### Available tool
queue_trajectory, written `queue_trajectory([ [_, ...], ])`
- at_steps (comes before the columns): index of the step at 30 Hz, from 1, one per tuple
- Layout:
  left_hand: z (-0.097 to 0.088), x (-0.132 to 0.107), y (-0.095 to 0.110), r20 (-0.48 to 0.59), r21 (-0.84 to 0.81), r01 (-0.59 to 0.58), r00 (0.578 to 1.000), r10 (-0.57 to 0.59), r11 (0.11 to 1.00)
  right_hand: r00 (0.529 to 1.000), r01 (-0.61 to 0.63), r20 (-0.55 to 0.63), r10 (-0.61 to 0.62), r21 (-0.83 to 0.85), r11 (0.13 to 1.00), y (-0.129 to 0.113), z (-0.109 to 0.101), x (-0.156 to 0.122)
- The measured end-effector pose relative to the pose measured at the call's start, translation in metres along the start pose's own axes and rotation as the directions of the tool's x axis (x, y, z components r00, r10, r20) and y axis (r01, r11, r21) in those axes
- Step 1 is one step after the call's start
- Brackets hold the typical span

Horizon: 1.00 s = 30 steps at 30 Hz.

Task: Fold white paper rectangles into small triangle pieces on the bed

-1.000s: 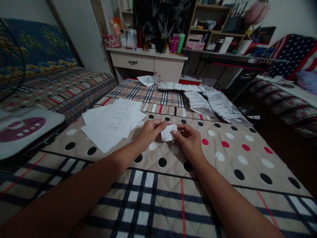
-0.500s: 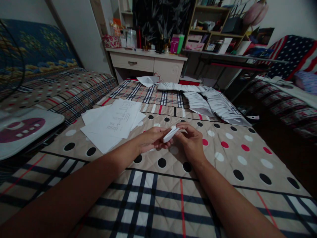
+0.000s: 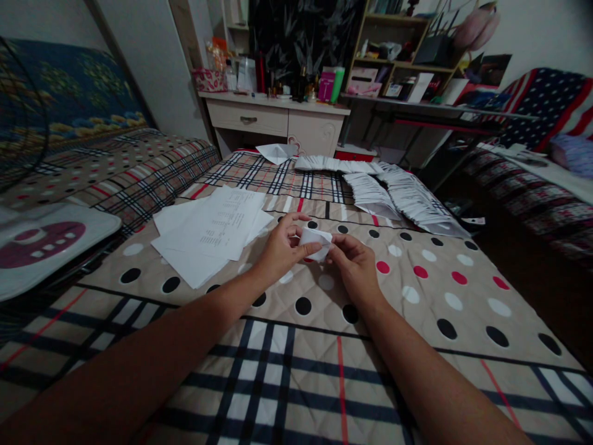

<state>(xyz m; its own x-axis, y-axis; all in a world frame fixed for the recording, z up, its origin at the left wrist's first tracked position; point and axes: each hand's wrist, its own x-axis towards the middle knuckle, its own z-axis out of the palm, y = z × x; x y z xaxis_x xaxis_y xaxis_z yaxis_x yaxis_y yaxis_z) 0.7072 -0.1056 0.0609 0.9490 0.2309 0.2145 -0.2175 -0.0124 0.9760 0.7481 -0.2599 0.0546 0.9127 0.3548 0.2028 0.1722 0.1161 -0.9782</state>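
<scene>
A small piece of folded white paper (image 3: pixel 315 237) is held between both hands above the dotted bedspread. My left hand (image 3: pixel 288 246) grips its left side, thumb across the near face and fingers behind. My right hand (image 3: pixel 353 259) pinches the right edge between thumb and fingertips. To the left of my hands lies a loose pile of white paper sheets (image 3: pixel 217 228), the top one printed with text. Beyond my right hand, long rows of folded paper pieces (image 3: pixel 412 194) stand packed together on the bed.
A single folded paper (image 3: pixel 277 152) sits near the bed's far edge. Behind it stands a white dresser (image 3: pixel 250 117) with bottles and boxes on top. A white folding table (image 3: pixel 55 247) is at the left, and a shelved desk (image 3: pixel 393 93) at the back right.
The folded paper has turned from a narrow strip seen edge-on to a wider face. My left hand has shifted up a little and re-gripped it; my right hand has barely moved.
</scene>
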Motion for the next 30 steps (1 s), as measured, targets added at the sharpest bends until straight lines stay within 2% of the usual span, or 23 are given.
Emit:
queue_trajectory([
  [4, -0.0015, -0.0011, 0.0047, 0.088, 0.24, -0.227, 0.973, 0.212, 0.944, 0.999, 0.048, 0.015, -0.047, -0.103, 0.994, 0.0046, -0.0033, 0.0009],
  [6, -0.003, -0.0007, 0.0055, 0.131, 0.307, -0.288, 0.957, 0.26, 0.907, 0.995, 0.096, 0.024, -0.093, -0.16, 0.983, 0.0065, -0.0047, 0.0009],
  [9, -0.0044, 0.0003, 0.0043, 0.148, 0.333, -0.354, 0.935, 0.322, 0.874, 0.987, 0.158, 0.044, -0.152, -0.233, 0.96, 0.0071, -0.005, 0.0003],
  [13, -0.0044, 0.0006, 0.0046, 0.132, 0.316, -0.414, 0.91, 0.392, 0.854, 0.984, 0.17, 0.096, -0.151, -0.232, 0.958, 0.0066, -0.0038, -0.0013],
  [19, -0.0049, 0.0007, 0.0107, 0.076, 0.294, -0.361, 0.932, 0.355, 0.885, 0.976, 0.193, 0.149, -0.162, -0.232, 0.953, 0.0007, -0.0039, -0.0058],
  [23, -0.0056, 0.0002, 0.01, 0.085, 0.273, -0.302, 0.953, 0.29, 0.913, 0.984, 0.131, 0.149, -0.1, -0.215, 0.968, -0.0015, -0.001, -0.0072],
  [27, -0.0066, -0.001, 0.0088, 0.093, 0.254, -0.193, 0.98, 0.175, 0.948, 0.984, 0.077, 0.17, -0.047, -0.175, 0.982, 0.0026, 0.0007, -0.0067],
  [30, -0.0081, -0.0012, 0.0095, 0.099, 0.147, -0.072, 0.993, 0.058, 0.986, 0.979, 0.108, 0.192, -0.064, -0.228, 0.968, 0.004, 0.0001, -0.0055],
])
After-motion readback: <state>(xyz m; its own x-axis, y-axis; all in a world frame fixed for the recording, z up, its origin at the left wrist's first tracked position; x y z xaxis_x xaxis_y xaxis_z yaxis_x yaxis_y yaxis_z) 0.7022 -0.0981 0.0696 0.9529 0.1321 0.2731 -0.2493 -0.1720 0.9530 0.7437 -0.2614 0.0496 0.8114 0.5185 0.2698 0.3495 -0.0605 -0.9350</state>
